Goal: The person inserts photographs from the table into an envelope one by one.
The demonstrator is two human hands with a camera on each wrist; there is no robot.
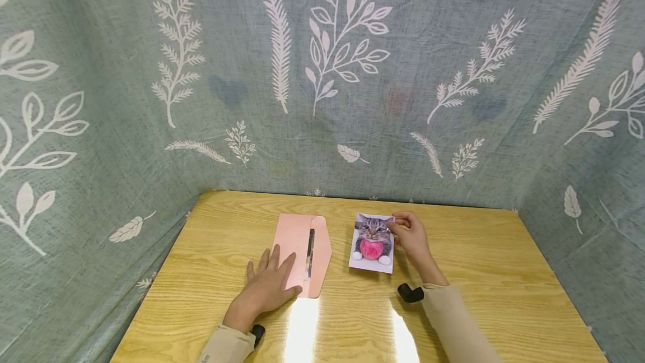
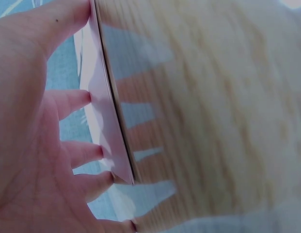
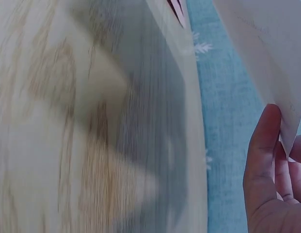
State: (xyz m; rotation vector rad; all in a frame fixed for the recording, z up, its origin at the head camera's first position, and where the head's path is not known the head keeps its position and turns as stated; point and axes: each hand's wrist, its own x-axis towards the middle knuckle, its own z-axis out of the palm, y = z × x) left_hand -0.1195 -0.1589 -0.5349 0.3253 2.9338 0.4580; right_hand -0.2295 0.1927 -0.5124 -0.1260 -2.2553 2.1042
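Observation:
A pink envelope (image 1: 291,234) lies on the table with its pointed flap (image 1: 321,256) folded out to the right. Inside its slot, the edge of a dark printed card (image 1: 310,251) shows. My left hand (image 1: 269,282) rests on the envelope's lower left part, fingers spread and straight. With thumb and fingers, my right hand (image 1: 413,240) pinches the upper right edge of a card (image 1: 373,242) picturing a grey cat with a pink round thing. The card is held up off the table, and its plain back (image 3: 271,43) faces the right wrist camera.
The wooden table (image 1: 468,262) reflects bright light along its front. A grey-green curtain (image 1: 282,144) with white leaf prints hangs behind the table and at both sides. Black straps sit at both wrists, beside beige sleeves (image 1: 461,324).

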